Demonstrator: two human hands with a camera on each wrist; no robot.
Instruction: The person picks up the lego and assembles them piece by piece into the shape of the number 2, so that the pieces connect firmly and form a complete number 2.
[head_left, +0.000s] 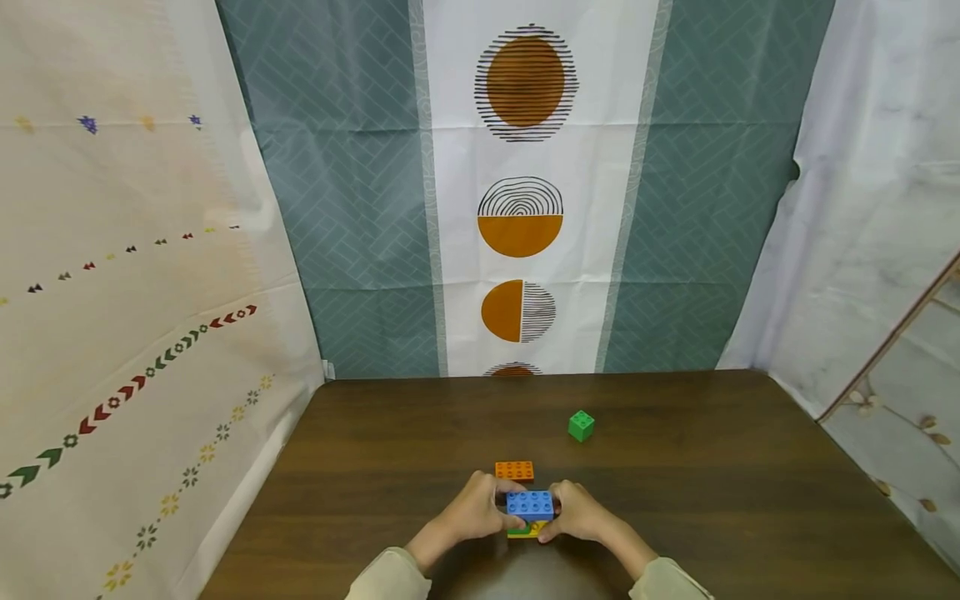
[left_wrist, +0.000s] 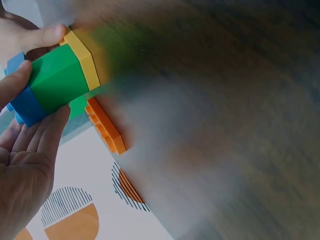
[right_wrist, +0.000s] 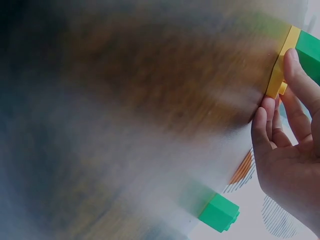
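Observation:
Both hands hold a small stack of toy building bricks low in the head view, just above or on the table. A blue studded brick (head_left: 530, 507) forms its top, a green brick (left_wrist: 57, 77) the middle and a thin yellow brick (left_wrist: 85, 60) the bottom. With thumb and fingers, my left hand (head_left: 476, 506) grips the stack from the left around the blue brick. From the right, my right hand (head_left: 583, 512) pinches the yellow brick, its thumb on the studded side. A yellow stud shows beside that thumb in the right wrist view.
A flat orange brick (head_left: 514, 471) lies on the brown wooden table (head_left: 390, 433) just beyond the stack. Farther back and to the right stands a small green brick (head_left: 581, 426). Patterned cloths hang behind the table and at both sides.

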